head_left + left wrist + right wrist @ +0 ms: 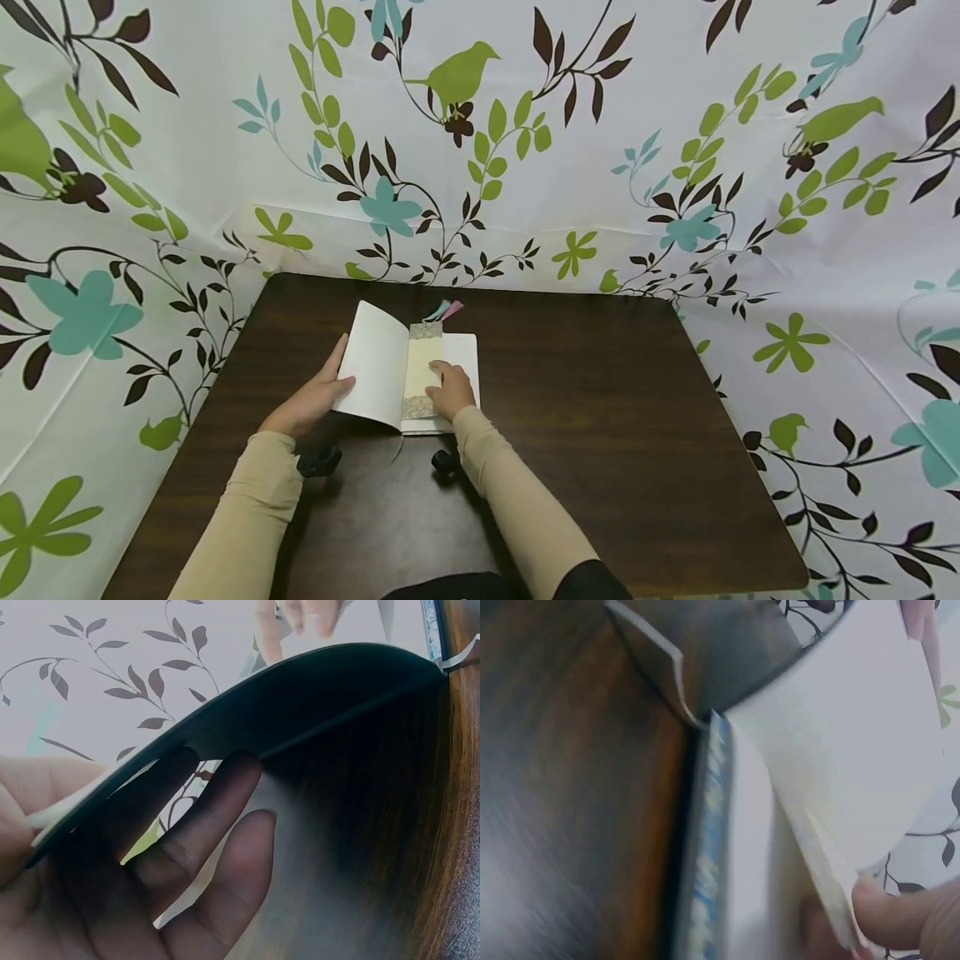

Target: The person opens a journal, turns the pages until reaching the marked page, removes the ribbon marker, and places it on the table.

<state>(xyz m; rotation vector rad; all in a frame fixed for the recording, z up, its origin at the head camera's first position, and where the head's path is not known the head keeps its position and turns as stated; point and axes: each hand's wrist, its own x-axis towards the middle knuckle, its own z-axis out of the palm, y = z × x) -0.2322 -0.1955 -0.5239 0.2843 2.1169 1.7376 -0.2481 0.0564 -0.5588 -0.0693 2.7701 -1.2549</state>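
A notebook (pixel 375 362) lies open on the table, its left side raised and bowed. My left hand (pixel 311 402) grips that raised side, thumb on the white page; in the left wrist view its fingers spread under the dark cover (pixel 315 690). Along the inner fold rests a cream bookmark (pixel 422 362) with speckled ends and blue and pink tassels (pixel 444 311). My right hand (pixel 455 392) pinches the bookmark at its right edge. In the right wrist view the bookmark (pixel 817 855) tilts up between thumb and finger, above the page.
The dark wooden table (pixel 600 433) extends to both sides of the notebook. A thin ribbon (pixel 676 667) trails from the notebook's lower edge, and its page edges (pixel 709 855) carry a blue pattern. Behind the table hangs a leaf-and-bird printed curtain (pixel 525 208).
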